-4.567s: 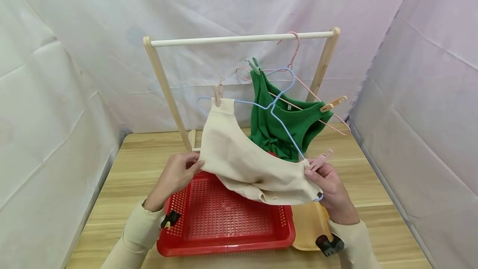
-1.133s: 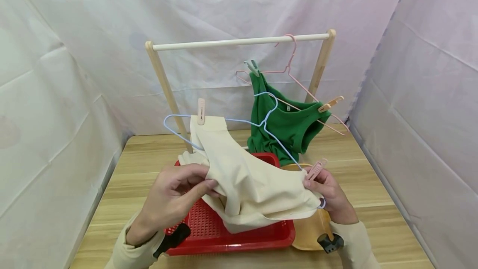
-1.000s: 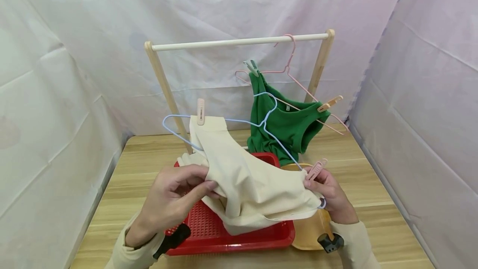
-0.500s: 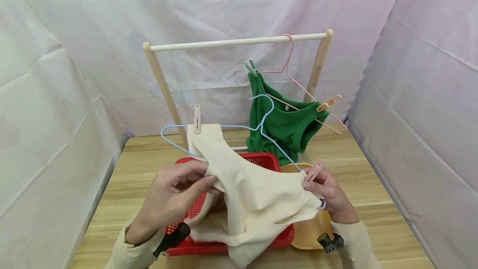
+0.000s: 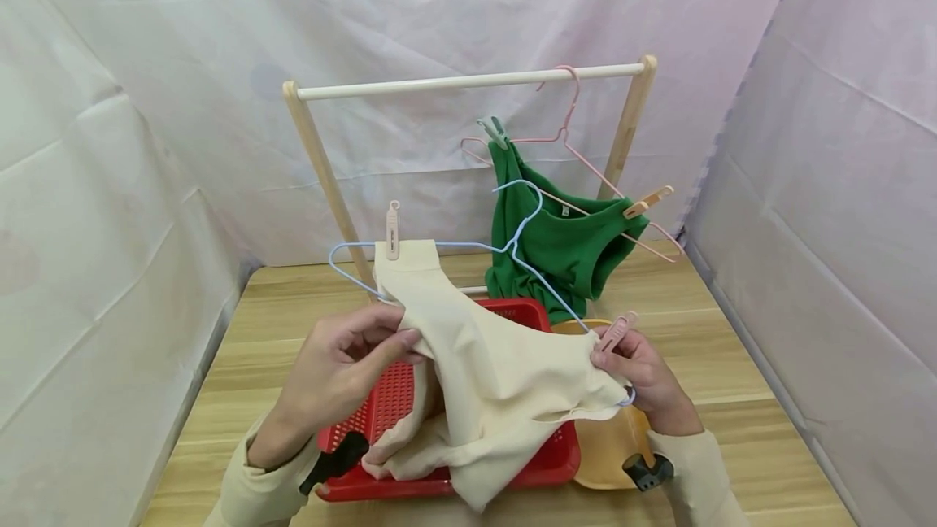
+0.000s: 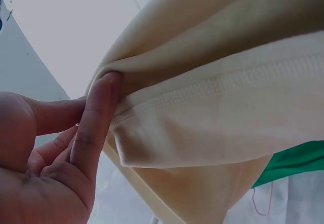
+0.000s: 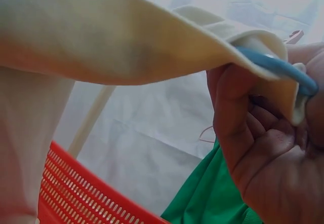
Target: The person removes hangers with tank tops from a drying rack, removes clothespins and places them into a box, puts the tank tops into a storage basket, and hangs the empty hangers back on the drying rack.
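Observation:
A cream sleeveless top [image 5: 505, 364] hangs on a light blue hanger [image 5: 468, 246] over the red basket. One pale pink clothespin [image 5: 393, 231] clips its left shoulder; a second pink clothespin [image 5: 617, 332] sits at the right shoulder. My left hand [image 5: 333, 372] pinches the top's armhole edge between thumb and fingers; the left wrist view shows the stitched seam beside those fingers. With my right hand [image 5: 651, 385] I grip the right shoulder together with the hanger's end, which pokes out of the cloth in the right wrist view. The top's lower part droops over the basket's front.
Behind stands a wooden rack with a white rod [image 5: 439, 86]. On it a pink hanger [image 5: 571, 100] carries a green top [image 5: 552, 226], clipped by green and orange clothespins. The red basket [image 5: 395, 397] and a yellow tray [image 5: 607, 462] rest on the wooden table [image 5: 271, 315].
Since the earliest frame, the hanger's left side has dropped toward me. My left hand has shifted its hold, and the top's lower part has fallen over the basket. The right hand has barely moved.

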Action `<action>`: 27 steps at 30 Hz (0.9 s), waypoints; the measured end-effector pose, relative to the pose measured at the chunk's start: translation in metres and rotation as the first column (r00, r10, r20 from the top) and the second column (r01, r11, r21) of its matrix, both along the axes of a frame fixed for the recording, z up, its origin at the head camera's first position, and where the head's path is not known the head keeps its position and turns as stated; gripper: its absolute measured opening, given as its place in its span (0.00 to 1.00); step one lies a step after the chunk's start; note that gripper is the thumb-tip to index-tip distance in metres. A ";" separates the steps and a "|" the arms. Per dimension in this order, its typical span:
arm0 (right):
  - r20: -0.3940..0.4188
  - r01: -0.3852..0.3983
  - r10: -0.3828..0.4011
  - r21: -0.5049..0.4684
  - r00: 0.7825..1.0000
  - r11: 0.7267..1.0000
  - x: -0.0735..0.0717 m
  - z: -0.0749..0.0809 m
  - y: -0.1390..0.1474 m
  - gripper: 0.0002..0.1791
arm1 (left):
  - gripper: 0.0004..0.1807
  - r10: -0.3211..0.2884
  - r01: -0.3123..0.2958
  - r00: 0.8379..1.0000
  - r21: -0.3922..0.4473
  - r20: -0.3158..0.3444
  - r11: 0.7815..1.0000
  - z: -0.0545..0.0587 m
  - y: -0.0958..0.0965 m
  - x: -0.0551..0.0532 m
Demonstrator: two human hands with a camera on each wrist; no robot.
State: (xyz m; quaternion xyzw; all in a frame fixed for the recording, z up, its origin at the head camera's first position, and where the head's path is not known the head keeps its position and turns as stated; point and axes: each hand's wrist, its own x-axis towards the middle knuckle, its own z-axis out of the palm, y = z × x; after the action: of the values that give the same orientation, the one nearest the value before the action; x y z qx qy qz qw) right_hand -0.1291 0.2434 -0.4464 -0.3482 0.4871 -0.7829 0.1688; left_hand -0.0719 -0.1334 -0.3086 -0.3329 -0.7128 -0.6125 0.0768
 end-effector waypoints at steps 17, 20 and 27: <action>-0.043 0.019 -0.018 0.028 0.999 0.999 -0.005 -0.006 -0.004 0.18 | 0.05 0.129 -0.122 0.989 -0.089 0.072 0.989 -0.015 -0.008 -0.011; -0.062 0.040 -0.037 0.054 0.997 0.998 -0.006 -0.007 -0.005 0.16 | 0.04 0.137 -0.125 0.983 -0.105 0.118 0.987 -0.018 -0.011 -0.011; -0.099 0.113 -0.102 0.122 0.990 0.986 -0.007 -0.009 -0.007 0.15 | 0.03 0.170 -0.140 0.967 -0.166 0.187 0.976 -0.027 -0.018 -0.013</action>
State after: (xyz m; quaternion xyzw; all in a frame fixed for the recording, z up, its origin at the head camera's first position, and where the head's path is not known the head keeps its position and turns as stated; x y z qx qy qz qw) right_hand -0.1365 0.2365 -0.4552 -0.3459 0.5615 -0.7412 0.1254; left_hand -0.0851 -0.1513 -0.3352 -0.2175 -0.7853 -0.5791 0.0269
